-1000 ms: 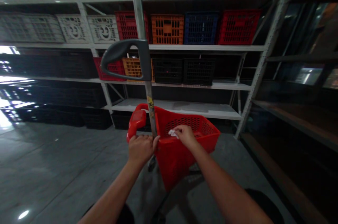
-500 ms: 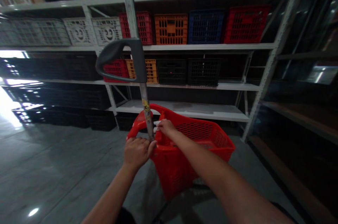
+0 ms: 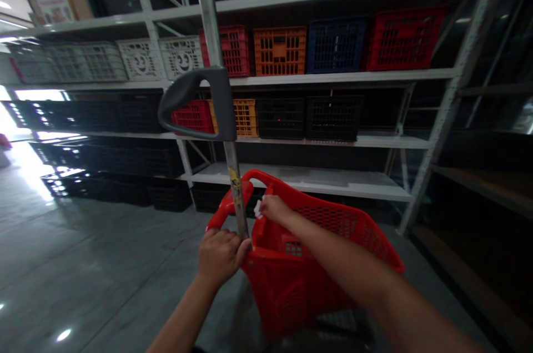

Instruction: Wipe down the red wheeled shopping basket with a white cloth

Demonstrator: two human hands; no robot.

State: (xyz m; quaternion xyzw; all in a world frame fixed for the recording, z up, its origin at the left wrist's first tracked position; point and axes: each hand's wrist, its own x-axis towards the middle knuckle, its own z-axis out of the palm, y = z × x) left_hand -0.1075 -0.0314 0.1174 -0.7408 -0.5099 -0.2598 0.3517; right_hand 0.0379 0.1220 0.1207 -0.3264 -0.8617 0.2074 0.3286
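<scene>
A red plastic shopping basket on wheels stands on the floor in front of me. Its metal pull rod rises to a grey loop handle. My left hand is closed round the foot of the rod at the basket's near corner. My right hand is closed on a small white cloth or tissue and presses it against the basket's red carry handle, inside the near rim.
Grey metal shelving runs across the back with red, orange, blue, white and black crates. Black crates are stacked on the floor at left. Another rack stands at right. The concrete floor is shiny.
My right hand with the white cloth has moved from the basket's near rim leftwards to the red carry handle. The left hand has kept its hold on the rod. The view has shifted.
</scene>
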